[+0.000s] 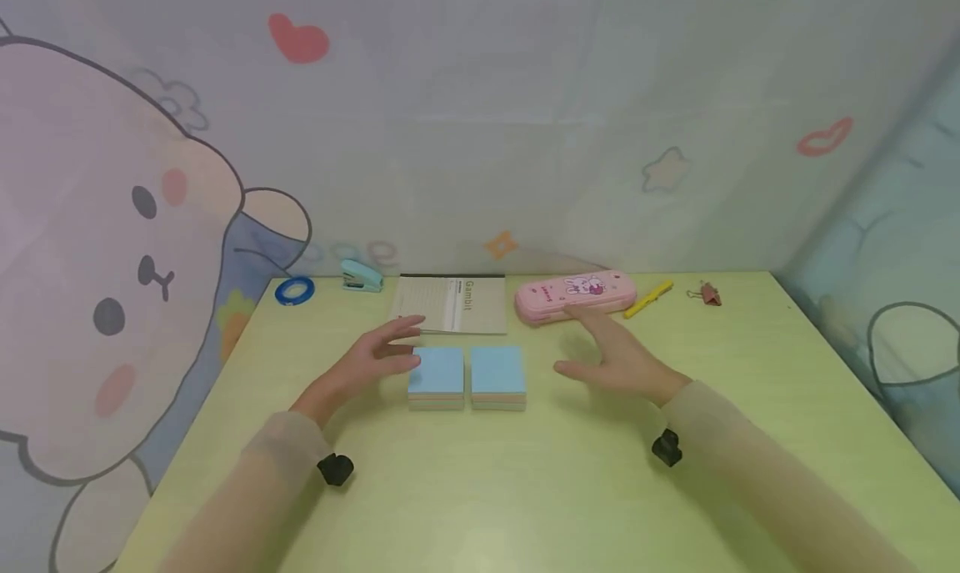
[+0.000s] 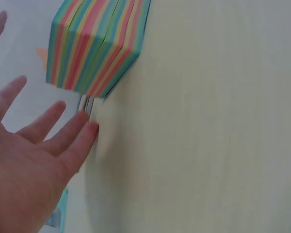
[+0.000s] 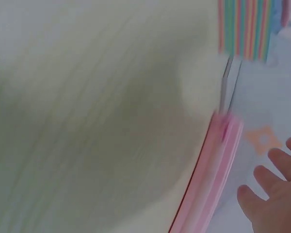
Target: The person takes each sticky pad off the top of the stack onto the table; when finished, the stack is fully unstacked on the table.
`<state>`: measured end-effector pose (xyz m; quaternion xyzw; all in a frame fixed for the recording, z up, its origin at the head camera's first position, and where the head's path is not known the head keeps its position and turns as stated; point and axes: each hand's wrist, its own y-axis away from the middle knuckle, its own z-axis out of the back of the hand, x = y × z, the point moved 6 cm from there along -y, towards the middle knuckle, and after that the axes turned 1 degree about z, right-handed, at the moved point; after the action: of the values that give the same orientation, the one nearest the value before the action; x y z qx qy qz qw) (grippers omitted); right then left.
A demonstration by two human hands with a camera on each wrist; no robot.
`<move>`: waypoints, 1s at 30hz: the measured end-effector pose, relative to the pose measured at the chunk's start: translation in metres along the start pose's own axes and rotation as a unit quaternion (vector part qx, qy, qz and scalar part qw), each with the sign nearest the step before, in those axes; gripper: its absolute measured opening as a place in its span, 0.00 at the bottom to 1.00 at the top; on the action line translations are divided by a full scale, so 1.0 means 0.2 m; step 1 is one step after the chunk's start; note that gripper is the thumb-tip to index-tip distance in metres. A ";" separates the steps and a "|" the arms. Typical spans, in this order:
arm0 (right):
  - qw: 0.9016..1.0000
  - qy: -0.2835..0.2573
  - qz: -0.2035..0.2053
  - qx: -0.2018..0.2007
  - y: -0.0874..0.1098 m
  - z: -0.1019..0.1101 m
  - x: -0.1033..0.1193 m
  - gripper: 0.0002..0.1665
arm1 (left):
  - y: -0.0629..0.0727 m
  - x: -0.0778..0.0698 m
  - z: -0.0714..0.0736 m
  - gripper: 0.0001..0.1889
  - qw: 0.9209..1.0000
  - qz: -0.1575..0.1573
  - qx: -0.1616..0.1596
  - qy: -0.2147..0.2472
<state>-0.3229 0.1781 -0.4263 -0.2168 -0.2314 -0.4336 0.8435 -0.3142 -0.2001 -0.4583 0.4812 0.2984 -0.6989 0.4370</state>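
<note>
Two square stacks of sticky notes stand side by side on the table, the left stack (image 1: 437, 370) and the right stack (image 1: 498, 370), both topped in blue with coloured layers below. In the left wrist view a stack's striped sides (image 2: 94, 46) show closely. My left hand (image 1: 372, 359) hovers at the left stack with fingers spread, its thumb tip overlapping the stack's corner in the head view. To the right of the right stack, my right hand (image 1: 618, 360) is held apart from it, fingers extended and nothing in the grasp. Its index fingertip overlaps the pink pencil case (image 1: 543, 302).
Along the table's back edge lie a blue tape roll (image 1: 295, 290), a light-blue stapler (image 1: 362, 276), a notepad (image 1: 480, 306), a yellow pen-like stick (image 1: 648, 299) and a reddish binder clip (image 1: 709, 294). A printed cloth (image 1: 465, 139) hangs right behind them.
</note>
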 end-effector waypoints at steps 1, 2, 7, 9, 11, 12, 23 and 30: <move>1.000 -0.015 0.011 0.009 -0.02 -0.03 0.05 0.59 | 0.01 0.00 -0.02 0.37 1.000 -0.004 0.009 0.007; 0.999 -0.031 0.020 0.017 -0.03 -0.07 0.10 0.59 | 0.01 0.00 -0.04 0.37 1.000 -0.007 0.017 0.013; 0.997 -0.047 0.034 0.052 -0.11 -0.18 0.25 0.57 | 0.00 -0.01 -0.09 0.38 0.998 -0.022 0.039 0.044; 0.997 -0.033 0.035 0.062 -0.13 -0.22 0.28 0.56 | -0.01 -0.01 -0.11 0.39 0.998 -0.022 0.039 0.051; 0.996 -0.023 0.041 0.071 -0.15 -0.24 0.30 0.56 | -0.01 -0.01 -0.12 0.39 0.998 -0.017 0.035 0.051; 0.996 -0.018 0.043 0.072 -0.16 -0.26 0.30 0.56 | -0.02 0.00 -0.12 0.39 0.998 -0.014 0.032 0.050; 0.996 -0.010 0.052 0.075 -0.19 -0.34 0.30 0.55 | 0.01 0.04 -0.12 0.39 0.999 0.008 0.017 0.032; 0.995 0.005 0.058 0.076 -0.21 -0.37 0.30 0.54 | 0.03 0.05 -0.11 0.39 1.000 0.006 0.010 0.023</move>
<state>-0.3120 0.0763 -0.4439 -0.1630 -0.2466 -0.3660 0.8824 -0.3009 -0.1873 -0.4756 0.5030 0.2986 -0.6878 0.4297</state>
